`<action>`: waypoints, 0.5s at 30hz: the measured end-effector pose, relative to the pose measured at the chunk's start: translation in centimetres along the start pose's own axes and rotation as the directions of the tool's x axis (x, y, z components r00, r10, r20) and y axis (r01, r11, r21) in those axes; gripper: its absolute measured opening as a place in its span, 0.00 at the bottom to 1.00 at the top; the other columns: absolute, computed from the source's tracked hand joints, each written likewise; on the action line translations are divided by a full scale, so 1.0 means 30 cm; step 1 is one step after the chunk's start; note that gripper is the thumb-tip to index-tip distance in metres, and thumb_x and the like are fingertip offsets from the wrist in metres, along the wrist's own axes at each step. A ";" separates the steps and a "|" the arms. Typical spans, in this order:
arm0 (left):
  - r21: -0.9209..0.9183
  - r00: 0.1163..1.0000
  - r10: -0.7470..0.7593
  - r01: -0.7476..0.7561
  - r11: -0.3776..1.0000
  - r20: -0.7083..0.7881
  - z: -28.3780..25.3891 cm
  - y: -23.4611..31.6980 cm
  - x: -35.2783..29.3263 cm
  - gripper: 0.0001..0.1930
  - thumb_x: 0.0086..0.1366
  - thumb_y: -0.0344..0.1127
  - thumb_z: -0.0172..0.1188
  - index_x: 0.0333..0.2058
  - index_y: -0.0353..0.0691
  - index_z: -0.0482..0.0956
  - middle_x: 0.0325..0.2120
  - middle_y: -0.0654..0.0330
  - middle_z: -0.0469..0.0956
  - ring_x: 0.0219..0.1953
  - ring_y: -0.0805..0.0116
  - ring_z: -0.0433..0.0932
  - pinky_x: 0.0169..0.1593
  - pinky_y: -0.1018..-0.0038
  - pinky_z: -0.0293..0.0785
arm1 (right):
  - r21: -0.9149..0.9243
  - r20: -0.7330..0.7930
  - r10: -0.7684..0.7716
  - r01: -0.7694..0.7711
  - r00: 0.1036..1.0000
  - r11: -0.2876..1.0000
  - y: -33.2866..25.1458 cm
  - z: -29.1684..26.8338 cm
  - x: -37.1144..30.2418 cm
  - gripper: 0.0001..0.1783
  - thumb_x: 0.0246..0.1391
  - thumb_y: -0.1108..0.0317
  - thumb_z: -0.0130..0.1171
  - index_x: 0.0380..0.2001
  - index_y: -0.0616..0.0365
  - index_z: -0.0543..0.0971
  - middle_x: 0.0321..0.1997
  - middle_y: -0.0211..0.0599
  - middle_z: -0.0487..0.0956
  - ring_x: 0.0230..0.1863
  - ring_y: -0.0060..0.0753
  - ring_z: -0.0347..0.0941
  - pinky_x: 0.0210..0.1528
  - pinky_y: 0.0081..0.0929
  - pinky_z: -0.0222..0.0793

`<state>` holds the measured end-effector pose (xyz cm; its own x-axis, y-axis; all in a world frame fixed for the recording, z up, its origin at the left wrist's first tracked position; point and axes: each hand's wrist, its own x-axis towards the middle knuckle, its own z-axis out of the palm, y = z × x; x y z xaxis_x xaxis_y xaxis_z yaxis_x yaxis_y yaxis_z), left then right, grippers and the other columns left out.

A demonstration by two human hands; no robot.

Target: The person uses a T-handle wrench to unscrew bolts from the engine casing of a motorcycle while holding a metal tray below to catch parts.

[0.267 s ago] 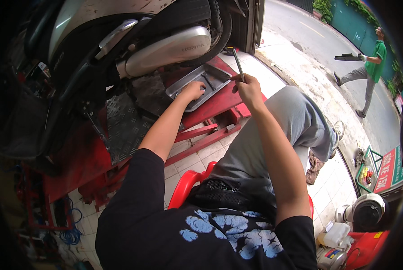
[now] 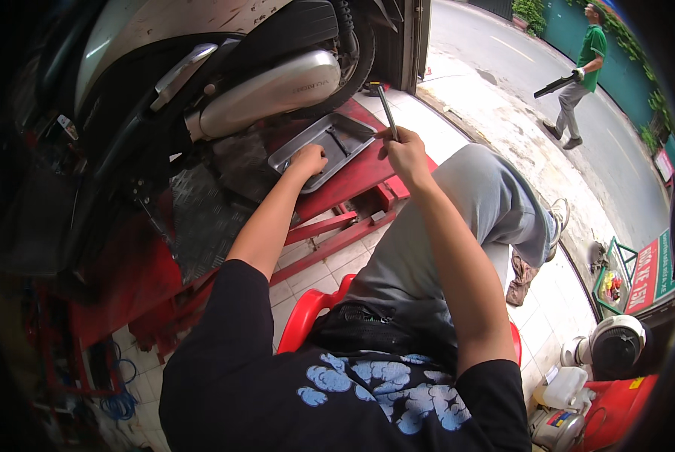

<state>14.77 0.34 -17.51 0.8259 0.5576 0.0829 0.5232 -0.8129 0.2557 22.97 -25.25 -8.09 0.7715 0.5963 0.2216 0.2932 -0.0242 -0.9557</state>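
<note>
My right hand (image 2: 406, 153) is closed around a slim grey metal rod-like tool (image 2: 387, 110), which points up and away from me; its exact kind I cannot make out. My left hand (image 2: 308, 160) is over the left part of a shallow grey metal tray (image 2: 350, 157), fingers curled inward. Whatever those fingers may hold is hidden. Inside the tray, right of my left hand, lies a dark T-shaped tool (image 2: 339, 141). The tray rests on a red lift platform (image 2: 336, 184), beside a raised scooter (image 2: 277, 89).
My legs (image 2: 458, 203) extend right from a red plastic chair (image 2: 301, 320). White and red containers (image 2: 562, 389) and a fan (image 2: 617, 343) stand at lower right. Blue hose (image 2: 119, 403) lies at lower left. A person in green (image 2: 592, 56) walks along the street with a long dark object.
My left hand's fingers look more curled over the tray. My right hand still holds the tool. The whole view has shifted slightly, and the person outside has walked leftward.
</note>
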 end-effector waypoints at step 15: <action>-0.133 0.944 0.187 -0.156 0.979 0.270 -0.044 -0.111 -0.052 0.12 0.50 0.34 0.70 0.33 0.38 0.83 0.31 0.53 0.83 0.36 0.60 0.82 0.40 0.66 0.76 | -0.002 -0.022 -0.007 0.007 1.000 1.000 -0.023 -0.003 -0.013 0.16 0.46 0.78 0.44 0.34 0.65 0.81 0.21 0.41 0.79 0.25 0.30 0.75 0.30 0.28 0.68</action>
<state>11.46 2.41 -17.24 0.9347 0.3292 -0.1344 0.3555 -0.8604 0.3651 22.52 -25.53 -7.50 0.7818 0.5785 0.2327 0.2999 -0.0217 -0.9537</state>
